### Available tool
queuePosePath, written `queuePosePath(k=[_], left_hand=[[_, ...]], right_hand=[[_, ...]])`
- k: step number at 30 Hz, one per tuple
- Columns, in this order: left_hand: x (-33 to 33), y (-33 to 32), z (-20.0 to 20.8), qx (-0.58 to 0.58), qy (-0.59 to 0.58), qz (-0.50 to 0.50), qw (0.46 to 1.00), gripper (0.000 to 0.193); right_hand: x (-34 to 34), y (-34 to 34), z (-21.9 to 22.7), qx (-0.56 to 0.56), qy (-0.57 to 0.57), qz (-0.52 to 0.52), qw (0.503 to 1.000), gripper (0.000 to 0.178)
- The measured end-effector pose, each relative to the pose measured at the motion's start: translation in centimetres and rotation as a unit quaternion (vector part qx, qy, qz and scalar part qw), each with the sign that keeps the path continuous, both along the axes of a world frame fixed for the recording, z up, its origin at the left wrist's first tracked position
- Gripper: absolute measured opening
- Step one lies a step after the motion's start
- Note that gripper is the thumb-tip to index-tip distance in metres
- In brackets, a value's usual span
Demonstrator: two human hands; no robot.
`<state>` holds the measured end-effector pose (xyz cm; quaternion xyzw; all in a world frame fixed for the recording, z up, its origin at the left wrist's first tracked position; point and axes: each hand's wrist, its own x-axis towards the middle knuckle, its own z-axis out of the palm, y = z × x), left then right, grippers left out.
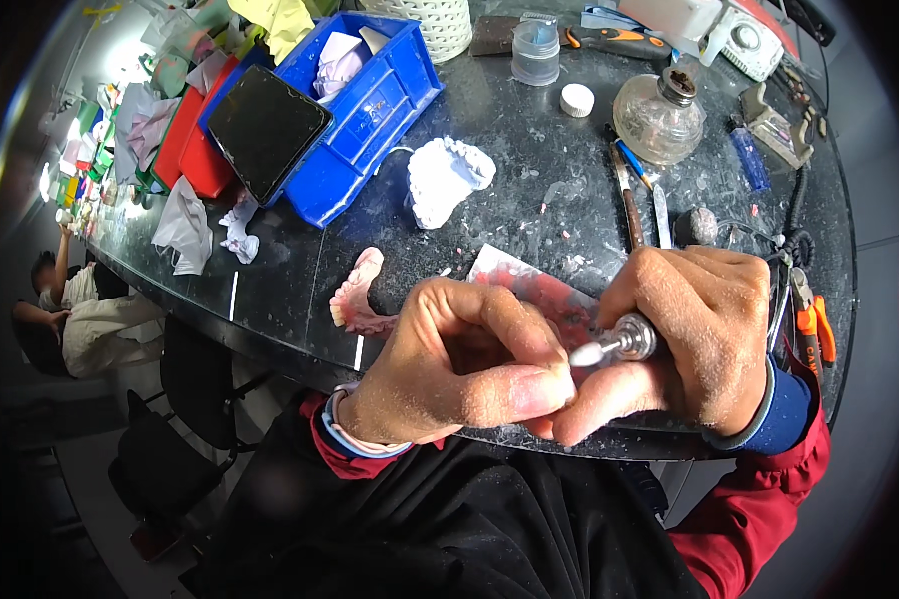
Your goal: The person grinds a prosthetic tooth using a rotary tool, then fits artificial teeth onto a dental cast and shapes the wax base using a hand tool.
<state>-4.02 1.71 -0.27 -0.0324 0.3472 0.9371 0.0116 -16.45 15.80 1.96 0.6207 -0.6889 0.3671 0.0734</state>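
My right hand [704,334] is closed round a metal rotary handpiece [634,337], whose white pointed tip [586,354] faces left. Beside that tip, my left hand [449,374] pinches thumb against fingertips; whatever lies between them is hidden. Pale dust coats both hands. A pink denture base with teeth [358,290] rests on the bench just beyond my left hand. Farther off sits a white plaster dental cast [448,182]. Partly covered by my hands is a white sheet with pink smears [524,282].
On the dark dusty bench [370,220], blue bins [370,120] carry a black flat device [268,132]. A glass spirit lamp [659,120], a white cap [576,100], a wooden-handled knife [629,205] and orange-handled pliers [814,324] lie right. Another person [90,309] sits far left.
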Motion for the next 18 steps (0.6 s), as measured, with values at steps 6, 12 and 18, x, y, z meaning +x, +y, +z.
queuePosePath(k=[6,12,18], left_hand=[[-0.5,0.5,-0.1,0.003,0.027,0.023,0.999,0.007],[0.2,-0.4,0.5,-0.162,0.059,0.107,0.979,0.011],[2.9,-1.9,3.5,-0.629,0.091,0.158,0.756,0.013]], right_hand=[[-0.2,0.1,-0.3,-0.005,0.002,0.019,1.000,0.056],[-0.3,-0.4,0.6,0.024,0.006,-0.018,1.000,0.060],[0.0,0.2,0.3,-0.008,-0.010,-0.098,0.995,0.048]])
